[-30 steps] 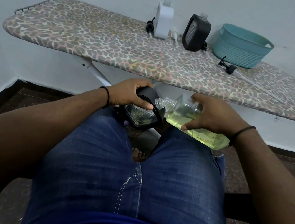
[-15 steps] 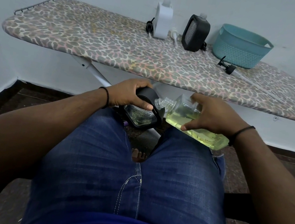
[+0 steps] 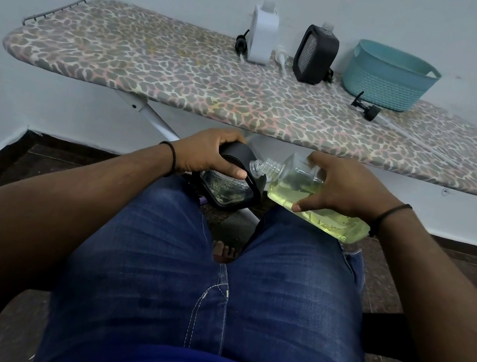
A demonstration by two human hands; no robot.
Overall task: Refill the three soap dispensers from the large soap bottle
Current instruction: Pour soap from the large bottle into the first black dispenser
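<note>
A: What are the hands doing?

B: The left hand [image 3: 209, 152] is curled round a black soap dispenser [image 3: 231, 179]. The right hand [image 3: 340, 187] is curled round the large soap bottle [image 3: 319, 199]. Both are held over the person's knees in blue jeans [image 3: 213, 287].

A: Where is the big bottle?

B: It lies tipped on its side at 3 o'clock from the black dispenser. Its open neck touches the neck of the dispenser. Yellow soap fills the low part of the bottle.

A: Can you read any words on them?

B: No. I can see no label or writing on the bottle or the dispenser.

A: What is on the counter?

B: The counter [image 3: 155, 69] is an ironing board with a spotted cover. At 12 o'clock from the hands stands a white dispenser [image 3: 262, 38] with no top on. At 3 o'clock from it stands a second black dispenser [image 3: 315, 56], also with no top on. A blue basket [image 3: 387, 76] sits at 3 o'clock from that one.

A: Where are the pump tops?

B: A black pump [image 3: 241, 43] lies just beside the white dispenser, at its 9 o'clock. A white pump [image 3: 280, 56] lies between the two dispensers. Another black pump [image 3: 367, 107] lies near the basket, at its 6 o'clock.
</note>
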